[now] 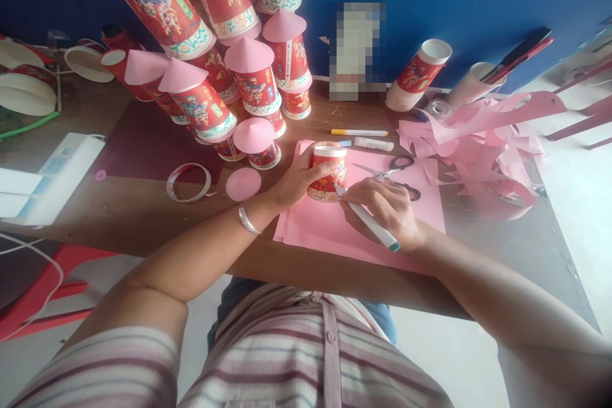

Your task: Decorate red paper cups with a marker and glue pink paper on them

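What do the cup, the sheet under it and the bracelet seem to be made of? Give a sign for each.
Cup in the left hand: probably paper, glossy printed wall, thin white edge. Sheet: pink paper, matte, thin, lying flat. Bracelet: likely metal, silvery with bright glints.

Brown wooden counter [143,210]. A stack of pink sheets [335,233] lies flat at the near centre edge. Scissors [393,167] rest open on the far right part of that stack. Just beyond are a yellow marker [358,132] and a white tube [373,144], side by side. A pink paper disc [243,183] and a cut cup ring [188,182] lie left of the sheets. Pink offcuts [482,140] are heaped at right. Towers of red cups [248,86] stand far centre, and a white power strip [52,178] lies at left.
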Demonstrator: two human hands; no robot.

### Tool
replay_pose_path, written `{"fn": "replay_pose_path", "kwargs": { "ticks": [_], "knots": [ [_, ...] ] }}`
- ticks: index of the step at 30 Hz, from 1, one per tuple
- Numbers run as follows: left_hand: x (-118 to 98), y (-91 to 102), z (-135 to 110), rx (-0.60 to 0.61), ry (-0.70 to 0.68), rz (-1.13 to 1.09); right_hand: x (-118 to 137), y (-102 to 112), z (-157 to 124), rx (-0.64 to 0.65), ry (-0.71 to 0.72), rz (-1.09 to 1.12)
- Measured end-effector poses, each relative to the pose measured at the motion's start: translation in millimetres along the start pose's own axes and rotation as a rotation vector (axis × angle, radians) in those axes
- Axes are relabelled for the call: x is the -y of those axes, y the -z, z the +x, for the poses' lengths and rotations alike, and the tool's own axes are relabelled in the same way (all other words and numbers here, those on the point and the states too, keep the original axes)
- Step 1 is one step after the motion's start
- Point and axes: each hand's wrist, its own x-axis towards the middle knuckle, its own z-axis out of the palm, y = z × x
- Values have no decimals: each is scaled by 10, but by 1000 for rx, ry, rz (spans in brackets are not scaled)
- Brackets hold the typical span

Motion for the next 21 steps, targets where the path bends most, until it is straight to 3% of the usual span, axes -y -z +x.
{"fn": "replay_pose_path", "kwargs": {
  "ticks": [21],
  "knots": [
    [-9,-16,-10,-31,-22,36,23,19,-16,25,-2,-14]
  ]
}}
